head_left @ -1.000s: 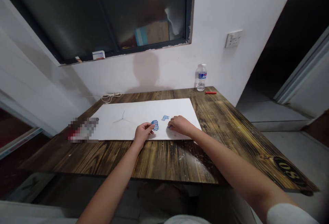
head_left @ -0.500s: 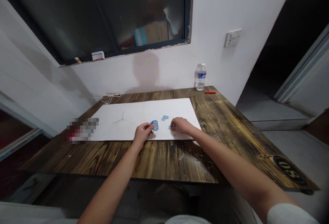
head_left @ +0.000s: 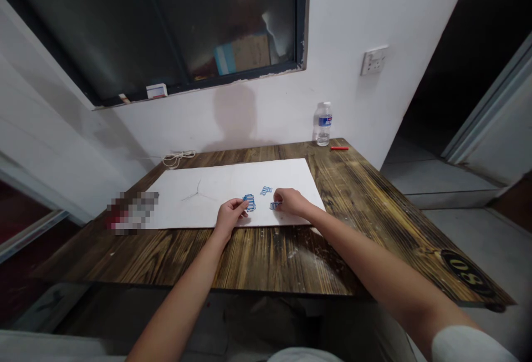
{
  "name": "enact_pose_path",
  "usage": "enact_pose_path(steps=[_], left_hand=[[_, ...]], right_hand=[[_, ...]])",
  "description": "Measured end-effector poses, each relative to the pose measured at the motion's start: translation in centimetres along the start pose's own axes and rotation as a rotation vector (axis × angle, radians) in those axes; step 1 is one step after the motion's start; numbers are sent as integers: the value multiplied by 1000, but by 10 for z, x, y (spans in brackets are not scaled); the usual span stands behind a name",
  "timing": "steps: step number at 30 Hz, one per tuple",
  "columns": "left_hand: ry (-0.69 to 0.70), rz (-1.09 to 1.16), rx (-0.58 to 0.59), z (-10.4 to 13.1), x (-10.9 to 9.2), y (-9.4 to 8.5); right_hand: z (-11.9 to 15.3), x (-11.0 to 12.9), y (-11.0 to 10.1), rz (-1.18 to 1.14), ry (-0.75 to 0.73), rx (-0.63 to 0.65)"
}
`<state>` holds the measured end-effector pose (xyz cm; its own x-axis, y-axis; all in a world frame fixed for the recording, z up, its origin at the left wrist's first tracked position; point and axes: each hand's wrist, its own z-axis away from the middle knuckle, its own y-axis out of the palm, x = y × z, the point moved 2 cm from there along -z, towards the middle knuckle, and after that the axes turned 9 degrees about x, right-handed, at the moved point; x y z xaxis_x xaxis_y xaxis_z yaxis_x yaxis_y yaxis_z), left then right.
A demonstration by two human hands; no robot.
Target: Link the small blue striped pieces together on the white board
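Hands (head_left: 228,219) (head_left: 290,202) pinch blue pieces (head_left: 251,203) (head_left: 274,205) over white board (head_left: 224,182).

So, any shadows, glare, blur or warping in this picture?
Head view: a soft head-shaped shadow on the wall, and a pale sheen on the table near its front edge. Also in the head view: pixelation masks the white board's left end; the blue pieces lack fine detail; wide-angle stretching shows toward the frame's edges.

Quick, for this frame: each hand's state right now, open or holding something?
Left hand: closed, apparently pinching the edge of the blue cluster.
Right hand: closed, pinching a small blue piece.
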<state>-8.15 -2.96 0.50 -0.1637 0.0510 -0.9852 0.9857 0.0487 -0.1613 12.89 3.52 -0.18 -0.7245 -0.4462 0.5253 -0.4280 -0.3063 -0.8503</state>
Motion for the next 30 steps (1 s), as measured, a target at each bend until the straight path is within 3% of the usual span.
enact_pose_path(steps=[4,11,16,20,30], left_hand=[[7,6,-12,-1,1,-1],[22,-13,24,3,-3,1],[50,0,77,5,-6,4],[69,-2,106,5,-5,4],[40,-69,178,6,-2,5]], right_hand=[[-1,5,-3,-240,-132,-97],[3,29,-3,-901,-198,-70],[11,44,3,-1095,-172,-85],[13,48,10,-1097,-145,-19],[9,45,20,-682,-102,-47]])
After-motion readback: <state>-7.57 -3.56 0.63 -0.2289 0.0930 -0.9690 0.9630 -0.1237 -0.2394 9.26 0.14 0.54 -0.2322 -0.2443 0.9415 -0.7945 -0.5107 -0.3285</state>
